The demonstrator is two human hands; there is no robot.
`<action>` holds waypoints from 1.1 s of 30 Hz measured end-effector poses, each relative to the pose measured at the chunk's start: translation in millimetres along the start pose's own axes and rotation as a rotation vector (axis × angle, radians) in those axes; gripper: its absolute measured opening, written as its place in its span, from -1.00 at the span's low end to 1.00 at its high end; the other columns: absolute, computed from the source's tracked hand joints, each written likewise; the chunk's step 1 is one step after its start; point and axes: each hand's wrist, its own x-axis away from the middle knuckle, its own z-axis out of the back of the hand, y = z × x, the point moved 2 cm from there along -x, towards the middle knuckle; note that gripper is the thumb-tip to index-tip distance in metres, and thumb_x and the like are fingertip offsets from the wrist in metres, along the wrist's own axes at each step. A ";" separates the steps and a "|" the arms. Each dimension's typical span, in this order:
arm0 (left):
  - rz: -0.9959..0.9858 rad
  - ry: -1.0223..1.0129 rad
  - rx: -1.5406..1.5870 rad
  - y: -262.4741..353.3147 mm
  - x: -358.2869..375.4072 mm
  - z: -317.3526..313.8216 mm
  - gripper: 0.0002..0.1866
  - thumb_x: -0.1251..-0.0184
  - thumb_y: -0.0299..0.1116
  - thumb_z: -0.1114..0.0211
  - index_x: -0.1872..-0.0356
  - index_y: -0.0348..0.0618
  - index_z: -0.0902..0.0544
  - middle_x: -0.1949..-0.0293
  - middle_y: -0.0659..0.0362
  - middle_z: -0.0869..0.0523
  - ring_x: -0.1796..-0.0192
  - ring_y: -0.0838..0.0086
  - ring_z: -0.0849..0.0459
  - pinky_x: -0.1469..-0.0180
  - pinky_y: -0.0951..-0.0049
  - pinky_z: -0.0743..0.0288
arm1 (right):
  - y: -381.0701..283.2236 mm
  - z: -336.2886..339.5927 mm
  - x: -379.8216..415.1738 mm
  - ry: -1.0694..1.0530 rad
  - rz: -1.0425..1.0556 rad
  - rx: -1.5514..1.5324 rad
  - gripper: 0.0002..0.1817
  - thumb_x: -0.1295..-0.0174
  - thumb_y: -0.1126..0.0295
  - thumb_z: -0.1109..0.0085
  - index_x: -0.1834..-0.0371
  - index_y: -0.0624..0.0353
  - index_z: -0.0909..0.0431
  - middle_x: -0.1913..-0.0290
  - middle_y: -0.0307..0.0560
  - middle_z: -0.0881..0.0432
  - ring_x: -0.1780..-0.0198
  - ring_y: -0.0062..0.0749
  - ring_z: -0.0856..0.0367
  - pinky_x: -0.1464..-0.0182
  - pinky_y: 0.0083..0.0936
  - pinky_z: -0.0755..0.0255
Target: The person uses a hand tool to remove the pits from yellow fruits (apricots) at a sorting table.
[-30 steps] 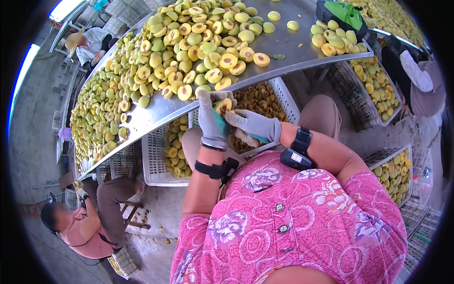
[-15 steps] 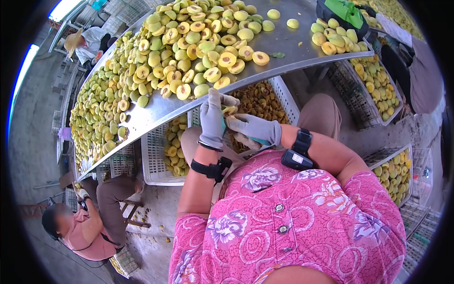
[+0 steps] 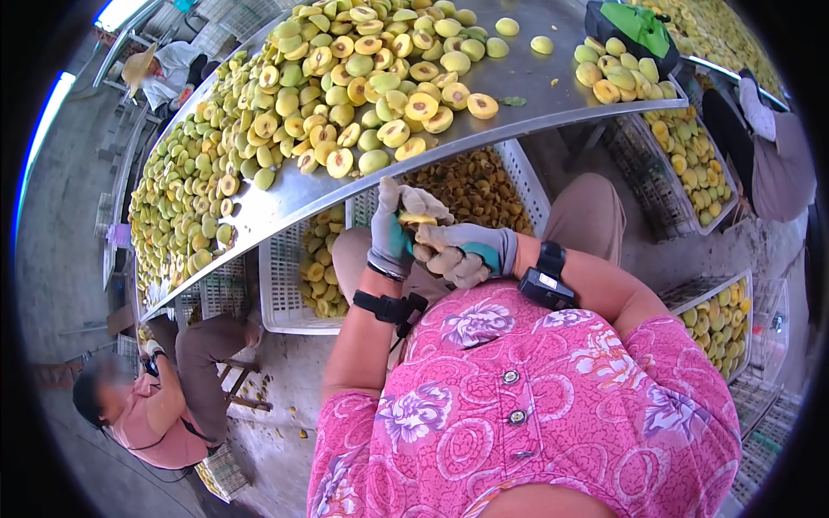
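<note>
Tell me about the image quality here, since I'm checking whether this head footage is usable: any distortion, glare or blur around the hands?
Head view: strong fisheye, so the steel table bows and the corners go black; daylight gives a soft sheen on the metal, no harsh glare; the gloved left hand and right hand with the fruit piece are fairly sharp; a co-worker's face at lower left is blurred.

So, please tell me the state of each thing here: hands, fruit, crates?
left hand: gloved, closed on a fruit piece
right hand: gloved, fingers curled at the same piece
fruit piece: held between both hands
fruit on table: mostly halved, piled
white crate: partly filled with halves
</note>
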 end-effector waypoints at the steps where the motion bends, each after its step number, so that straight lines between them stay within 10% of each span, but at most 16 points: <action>1: 0.001 0.007 0.180 -2.4 2.8 -2.1 -0.40 -0.45 0.21 0.02 0.53 -0.16 -0.53 0.48 0.03 -0.63 0.36 0.19 -0.65 0.26 0.16 -0.60 | 1.6 -0.3 0.4 -0.047 -0.001 -0.038 -0.59 -0.43 -0.11 0.08 0.20 0.03 -0.38 0.66 -0.49 -0.14 0.79 -0.82 -0.04 0.81 -0.72 0.06; 13: -0.258 0.456 0.588 7.7 26.6 80.8 -0.53 -0.50 0.06 0.00 0.37 -0.15 -0.58 0.34 0.17 -0.65 0.20 0.25 -0.58 0.02 0.17 -0.53 | -6.7 -3.7 -8.9 -0.428 0.030 -0.268 -0.53 -0.47 -0.11 0.20 0.16 0.10 -0.43 0.65 -0.45 -0.21 0.81 -0.81 -0.05 0.83 -0.75 0.01; 18: -0.385 0.965 -1.155 86.2 65.6 136.2 -0.60 -0.41 -0.17 -0.16 -0.05 -0.29 -0.57 0.10 0.02 -0.70 0.01 0.23 -0.63 -0.14 0.33 -0.44 | 5.8 54.7 -13.2 0.160 0.021 -0.110 -0.58 -0.41 -0.13 0.07 0.22 0.01 -0.44 0.64 -0.47 -0.24 0.75 -0.76 -0.10 0.74 -0.70 0.02; 27: 0.180 0.781 -1.702 78.5 -50.0 137.4 -0.27 -0.16 0.10 -0.29 -0.25 -0.16 -0.37 0.01 -0.15 -0.68 -0.08 -0.02 -0.64 -0.13 0.16 -0.48 | -1.8 39.5 -5.4 0.346 -0.013 0.046 -0.68 -0.40 -0.09 0.03 0.19 -0.10 -0.39 0.58 -0.47 -0.26 0.72 -0.76 -0.04 0.67 -0.69 0.15; 33: 0.036 0.654 -1.746 73.2 -68.9 125.7 -0.35 -0.03 -0.13 -0.42 -0.18 -0.13 -0.46 -0.08 -0.17 -0.56 -0.11 -0.05 -0.57 -0.15 0.16 -0.48 | -11.5 27.1 12.4 0.266 0.073 0.005 -0.70 -0.39 0.00 0.01 0.13 -0.03 -0.43 0.56 -0.41 -0.34 0.77 -0.75 -0.17 0.78 -0.71 0.02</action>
